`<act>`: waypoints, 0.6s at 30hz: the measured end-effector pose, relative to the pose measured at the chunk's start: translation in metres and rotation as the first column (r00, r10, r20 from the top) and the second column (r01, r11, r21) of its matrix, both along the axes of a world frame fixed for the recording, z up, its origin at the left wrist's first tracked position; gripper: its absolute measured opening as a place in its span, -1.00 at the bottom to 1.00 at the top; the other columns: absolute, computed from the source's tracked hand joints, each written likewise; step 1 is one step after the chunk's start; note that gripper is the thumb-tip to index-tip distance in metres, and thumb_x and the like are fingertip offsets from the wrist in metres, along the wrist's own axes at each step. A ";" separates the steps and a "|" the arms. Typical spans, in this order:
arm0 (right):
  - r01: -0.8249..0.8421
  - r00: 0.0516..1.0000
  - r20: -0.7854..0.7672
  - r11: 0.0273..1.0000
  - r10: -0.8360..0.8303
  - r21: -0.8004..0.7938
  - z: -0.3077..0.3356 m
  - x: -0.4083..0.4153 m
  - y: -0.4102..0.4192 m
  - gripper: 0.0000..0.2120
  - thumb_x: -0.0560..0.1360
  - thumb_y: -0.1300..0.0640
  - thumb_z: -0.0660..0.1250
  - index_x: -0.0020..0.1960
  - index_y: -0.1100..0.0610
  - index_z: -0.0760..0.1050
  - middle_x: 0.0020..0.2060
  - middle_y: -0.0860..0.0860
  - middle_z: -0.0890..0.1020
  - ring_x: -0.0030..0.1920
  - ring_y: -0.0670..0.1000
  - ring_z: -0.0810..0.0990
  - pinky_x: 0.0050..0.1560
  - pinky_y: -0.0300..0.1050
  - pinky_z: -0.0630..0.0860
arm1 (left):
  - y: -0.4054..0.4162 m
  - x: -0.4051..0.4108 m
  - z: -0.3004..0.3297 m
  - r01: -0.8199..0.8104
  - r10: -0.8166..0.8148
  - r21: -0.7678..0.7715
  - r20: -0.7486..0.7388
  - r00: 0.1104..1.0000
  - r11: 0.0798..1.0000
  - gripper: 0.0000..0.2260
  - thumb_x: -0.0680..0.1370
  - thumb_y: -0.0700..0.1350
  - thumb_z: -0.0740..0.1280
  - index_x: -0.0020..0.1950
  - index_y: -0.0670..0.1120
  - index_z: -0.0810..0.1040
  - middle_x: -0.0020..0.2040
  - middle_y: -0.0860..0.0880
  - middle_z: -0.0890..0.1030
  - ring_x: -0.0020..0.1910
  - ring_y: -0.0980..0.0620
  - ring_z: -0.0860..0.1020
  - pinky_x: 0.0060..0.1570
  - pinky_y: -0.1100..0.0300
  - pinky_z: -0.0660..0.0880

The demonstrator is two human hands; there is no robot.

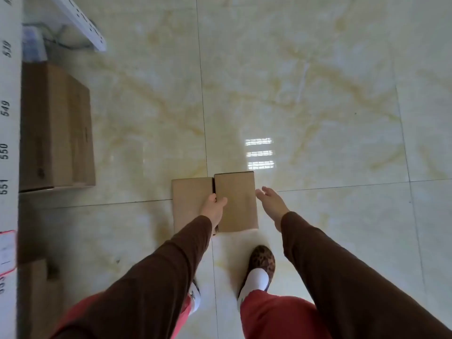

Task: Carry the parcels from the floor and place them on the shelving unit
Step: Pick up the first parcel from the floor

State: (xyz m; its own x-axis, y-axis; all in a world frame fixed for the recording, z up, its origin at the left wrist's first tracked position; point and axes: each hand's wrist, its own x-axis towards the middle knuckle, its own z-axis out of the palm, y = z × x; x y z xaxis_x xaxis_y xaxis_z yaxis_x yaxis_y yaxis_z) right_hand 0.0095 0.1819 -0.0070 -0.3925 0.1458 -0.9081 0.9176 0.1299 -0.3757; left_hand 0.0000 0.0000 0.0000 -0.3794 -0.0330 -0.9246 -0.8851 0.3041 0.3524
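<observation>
Two small brown cardboard parcels lie side by side on the tiled floor in front of my feet. My left hand (pixel 214 207) grips the left edge of the right parcel (pixel 238 204), fingers curled into the gap between the two. The left parcel (pixel 189 201) lies flat beside it, partly hidden by my left arm. My right hand (pixel 272 204) hovers open just right of the right parcel, fingers spread, not touching it. The white shelving unit (pixel 9 123) runs along the left edge, with number labels on its front.
A large cardboard box (pixel 56 128) sits on the shelf's low level at left, and another box (pixel 34 289) lies lower left. A perforated white shelf post (pixel 83 23) stands at top left. Glossy marble floor tiles (pixel 318 94) spread ahead and to the right.
</observation>
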 end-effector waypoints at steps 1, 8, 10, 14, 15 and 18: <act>-0.013 1.000 0.021 1.000 0.013 -0.007 -0.007 0.001 0.001 -0.41 0.70 -0.04 0.20 0.67 0.10 0.18 0.64 0.08 0.28 0.61 0.14 0.28 0.54 0.04 0.23 | 0.002 0.001 -0.007 -0.017 0.017 -0.008 0.007 1.000 1.000 -0.42 0.70 -0.03 0.22 0.67 -0.16 0.12 0.65 -0.13 0.24 0.61 -0.14 0.25 0.53 0.01 0.20; -0.075 0.985 0.145 0.991 0.091 -0.109 -0.035 0.008 0.002 -0.34 0.70 -0.09 0.20 0.70 0.11 0.09 0.67 0.08 0.20 0.64 0.14 0.23 0.60 0.12 0.19 | 0.008 0.007 -0.054 -0.103 0.105 -0.025 0.071 0.992 0.994 -0.36 0.63 -0.02 0.31 0.65 -0.16 0.18 0.58 -0.13 0.37 0.53 -0.16 0.39 0.53 -0.09 0.30; -0.091 0.985 0.133 0.985 0.110 -0.147 -0.038 0.009 0.002 -0.41 0.71 -0.06 0.18 0.67 0.14 0.19 0.64 0.09 0.30 0.60 0.13 0.28 0.50 0.01 0.22 | 0.010 0.006 -0.061 -0.139 0.141 -0.039 0.072 0.987 0.990 -0.35 0.62 -0.04 0.32 0.65 -0.16 0.18 0.57 -0.13 0.39 0.52 -0.17 0.40 0.52 -0.09 0.31; -0.098 0.987 0.116 0.987 0.114 -0.131 -0.035 0.008 -0.001 -0.46 0.72 -0.01 0.17 0.64 0.17 0.24 0.59 0.10 0.37 0.51 0.12 0.38 0.31 -0.08 0.30 | 0.007 0.010 -0.091 -0.124 0.128 -0.041 0.103 0.986 0.991 -0.25 0.46 0.10 0.36 0.61 -0.13 0.29 0.52 -0.09 0.45 0.48 -0.18 0.45 0.49 -0.10 0.35; -0.096 0.988 0.111 0.986 0.111 -0.135 -0.034 0.007 -0.001 -0.50 0.73 0.01 0.16 0.62 0.16 0.28 0.56 0.10 0.41 0.42 0.10 0.42 0.25 -0.11 0.28 | 0.003 0.015 -0.112 -0.119 0.123 -0.048 0.092 0.988 0.992 -0.21 0.39 0.14 0.36 0.58 -0.12 0.34 0.49 -0.10 0.49 0.44 -0.18 0.49 0.46 -0.11 0.39; -0.058 0.993 0.090 0.989 0.071 -0.136 -0.026 0.007 0.002 -0.54 0.74 0.05 0.14 0.60 0.15 0.32 0.49 0.06 0.46 0.29 0.05 0.44 0.20 -0.15 0.26 | -0.006 0.019 -0.137 -0.124 0.126 -0.031 0.091 0.988 0.992 -0.13 0.28 0.20 0.38 0.56 -0.10 0.37 0.47 -0.13 0.52 0.42 -0.19 0.51 0.44 -0.14 0.41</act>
